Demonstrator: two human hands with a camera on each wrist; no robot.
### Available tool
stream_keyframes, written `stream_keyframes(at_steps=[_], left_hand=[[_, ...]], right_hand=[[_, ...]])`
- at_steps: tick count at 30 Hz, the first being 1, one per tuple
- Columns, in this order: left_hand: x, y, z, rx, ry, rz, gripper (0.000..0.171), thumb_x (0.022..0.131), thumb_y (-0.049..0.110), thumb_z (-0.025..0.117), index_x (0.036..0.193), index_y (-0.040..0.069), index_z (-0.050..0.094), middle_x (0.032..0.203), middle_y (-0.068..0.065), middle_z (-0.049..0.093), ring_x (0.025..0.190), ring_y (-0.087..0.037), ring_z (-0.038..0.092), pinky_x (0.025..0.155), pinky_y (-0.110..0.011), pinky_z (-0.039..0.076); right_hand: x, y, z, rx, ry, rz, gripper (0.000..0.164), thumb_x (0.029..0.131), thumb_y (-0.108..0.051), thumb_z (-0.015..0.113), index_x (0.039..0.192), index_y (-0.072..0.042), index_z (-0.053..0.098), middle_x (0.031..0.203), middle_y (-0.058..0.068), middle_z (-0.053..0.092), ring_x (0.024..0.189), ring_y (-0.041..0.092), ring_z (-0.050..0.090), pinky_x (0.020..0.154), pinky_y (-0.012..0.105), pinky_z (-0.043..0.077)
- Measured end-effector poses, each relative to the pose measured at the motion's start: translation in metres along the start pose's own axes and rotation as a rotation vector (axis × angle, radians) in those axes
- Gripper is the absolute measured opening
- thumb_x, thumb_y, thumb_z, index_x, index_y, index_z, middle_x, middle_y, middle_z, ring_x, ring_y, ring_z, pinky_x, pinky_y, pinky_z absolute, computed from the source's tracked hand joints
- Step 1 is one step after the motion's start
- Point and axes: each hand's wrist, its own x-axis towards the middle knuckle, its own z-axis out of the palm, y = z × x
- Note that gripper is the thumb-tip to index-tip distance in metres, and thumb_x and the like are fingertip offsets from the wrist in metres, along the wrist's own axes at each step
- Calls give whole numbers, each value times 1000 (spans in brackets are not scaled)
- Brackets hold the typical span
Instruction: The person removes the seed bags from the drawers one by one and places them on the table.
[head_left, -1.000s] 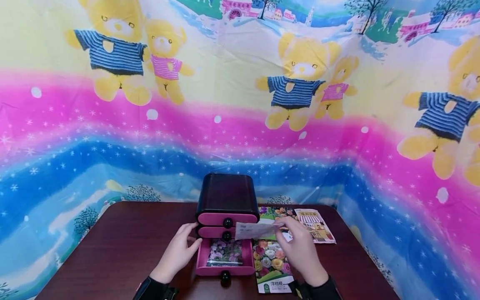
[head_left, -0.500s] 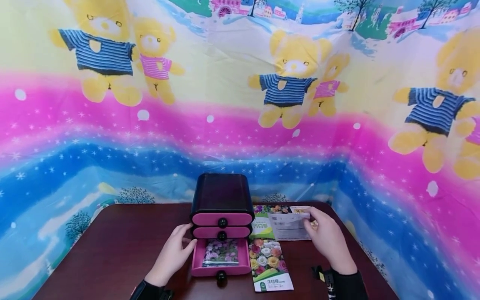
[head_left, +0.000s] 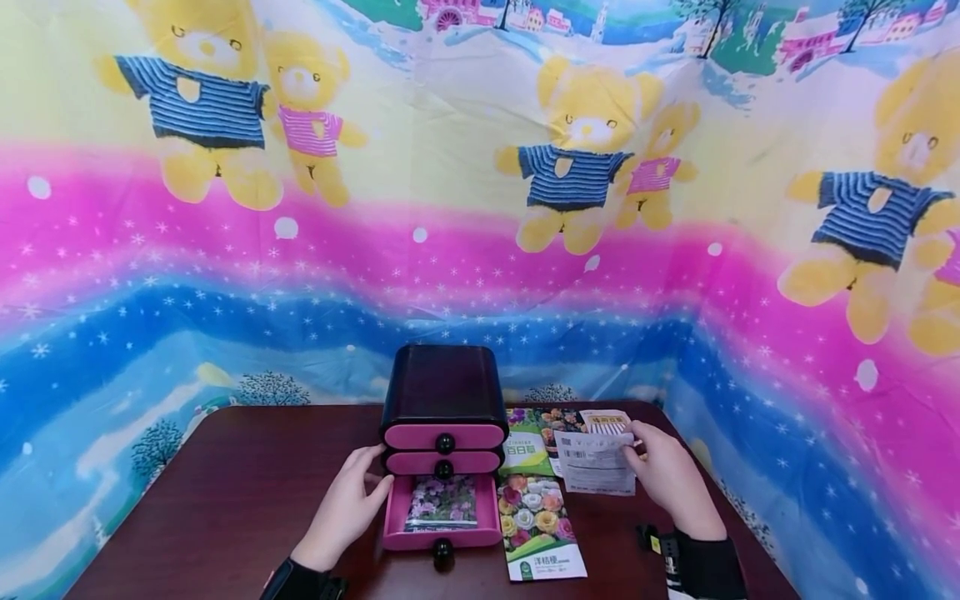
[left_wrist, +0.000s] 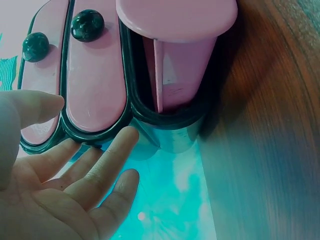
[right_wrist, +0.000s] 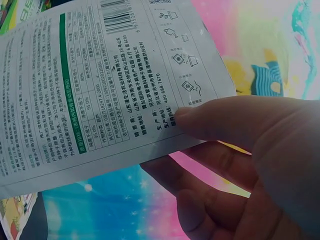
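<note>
My right hand [head_left: 671, 479] pinches a white seed packet [head_left: 592, 467] by its edge, thumb on its printed side. Small text and a barcode cover that side in the right wrist view. It hangs over other packets at the right of the table. My left hand [head_left: 345, 504] is at the left side of a small black cabinet [head_left: 442, 387] with pink drawers, its fingers extended in the left wrist view. The bottom drawer [head_left: 442, 542] is pulled out, and a packet with purple flowers [head_left: 442, 502] lies inside. The two upper drawers are closed.
Beside the cabinet lie a packet with multicoloured blooms [head_left: 540, 525], a green-and-white packet [head_left: 523, 454] and a packet with a striped awning [head_left: 606, 421], partly covered. The brown table [head_left: 225, 492] ends at a patterned cloth backdrop [head_left: 450, 275].
My right hand has carried the seed packet rightward, away from the cabinet front, and its printed side now faces me more fully. My left hand has stayed beside the cabinet.
</note>
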Motion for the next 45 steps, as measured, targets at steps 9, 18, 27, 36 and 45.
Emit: stream_keyframes(at_steps=[9,18,27,36,45], left_hand=[[1,2,2,-2,5,0,51,97,13,69,144,1,53,142,-17,53,96,-20,69,73,-28,55],[2,2,3,-9,3,-7,51,98,14,67,145,2,52,143,-16,52,97,-20,69,74,-28,55],[2,2,0,10,19,1,49,98,14,67,144,2,53,142,-15,54,97,-20,69,72,-26,54],[0,0,2,13,24,-2,49,98,14,67,144,2,54,141,-15,54,97,-20,69,71,-26,54],[0,0,2,6,25,0,50,98,14,67,144,2,54,142,-15,53,98,-21,69,72,-26,55]], right_hand=[[0,11,1,-18,-83,7,11,92,-2,67,98,-11,64,97,5,68,81,18,61,68,36,46],[-2,20,-2,28,-191,30,14,91,1,66,94,-10,59,95,4,68,84,19,64,66,36,47],[-10,27,2,-29,-208,-32,22,88,3,73,104,-11,71,103,4,70,96,23,66,78,42,54],[-28,43,6,-44,-234,-148,33,82,5,76,87,-25,65,88,-15,60,81,4,55,70,29,49],[-48,62,21,1,-312,-231,36,78,8,73,88,-26,68,89,-16,61,79,1,53,68,27,49]])
